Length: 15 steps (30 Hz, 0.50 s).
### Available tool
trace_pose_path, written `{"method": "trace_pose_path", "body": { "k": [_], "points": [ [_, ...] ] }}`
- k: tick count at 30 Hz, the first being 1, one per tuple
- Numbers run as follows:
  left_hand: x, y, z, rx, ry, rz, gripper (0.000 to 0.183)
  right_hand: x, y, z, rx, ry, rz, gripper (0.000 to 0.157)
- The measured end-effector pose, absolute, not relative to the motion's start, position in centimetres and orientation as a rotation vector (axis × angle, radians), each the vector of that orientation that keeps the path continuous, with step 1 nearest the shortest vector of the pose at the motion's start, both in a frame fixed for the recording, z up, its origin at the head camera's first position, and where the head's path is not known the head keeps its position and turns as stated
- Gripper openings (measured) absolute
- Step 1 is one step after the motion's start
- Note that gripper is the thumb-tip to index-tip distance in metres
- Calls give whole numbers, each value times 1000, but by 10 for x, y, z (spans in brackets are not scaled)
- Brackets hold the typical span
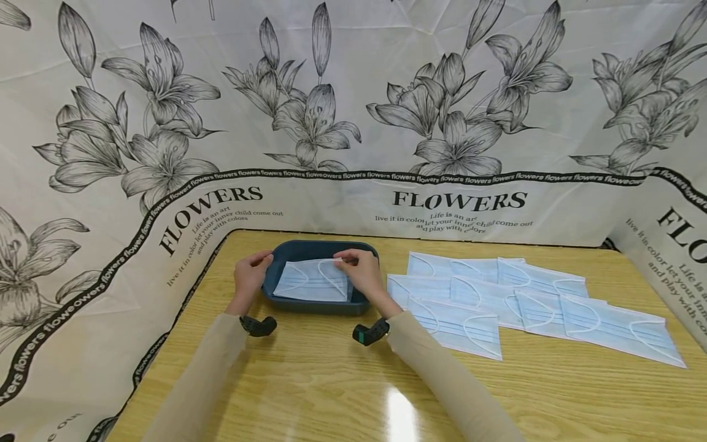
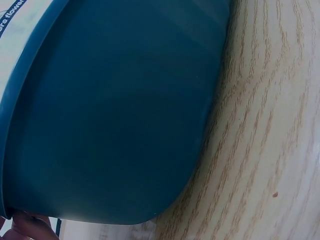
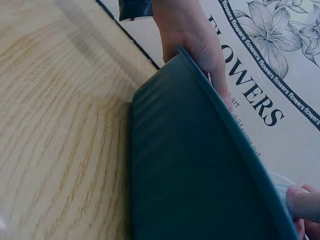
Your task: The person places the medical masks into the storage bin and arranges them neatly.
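Note:
A dark teal plastic basin (image 1: 317, 308) stands on the table, with a light blue pleated face mask (image 1: 309, 282) inside it, ear loops on top. My left hand (image 1: 251, 274) grips the basin's left rim, its thumb and fingers on either side; the right wrist view shows that same left hand (image 3: 192, 40) at the basin's far end. At the mask's upper right corner, my right hand (image 1: 360, 270) pinches the edge between thumb and fingers. In the left wrist view the basin's wall (image 2: 115, 110) covers most of the picture.
Several more face masks (image 1: 475, 294) lie overlapping on the wooden table (image 1: 309, 380) to the right of the basin. Behind and at the sides hangs a white cloth (image 1: 353, 123) printed with flowers and lettering. Both wrists wear black bands.

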<state>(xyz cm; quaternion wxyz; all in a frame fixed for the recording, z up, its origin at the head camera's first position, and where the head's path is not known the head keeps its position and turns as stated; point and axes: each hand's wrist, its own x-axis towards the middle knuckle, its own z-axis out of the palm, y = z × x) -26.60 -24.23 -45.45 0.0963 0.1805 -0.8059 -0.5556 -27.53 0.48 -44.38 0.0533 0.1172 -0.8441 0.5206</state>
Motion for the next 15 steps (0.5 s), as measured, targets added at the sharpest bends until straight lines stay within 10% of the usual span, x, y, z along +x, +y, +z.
{"method": "trace_pose_path", "body": {
  "k": [15],
  "points": [
    [-264, -240, -451, 560, -2391, -1646, 33, -270, 4, -442, 381, -2521, 1517, 16]
  ]
}}
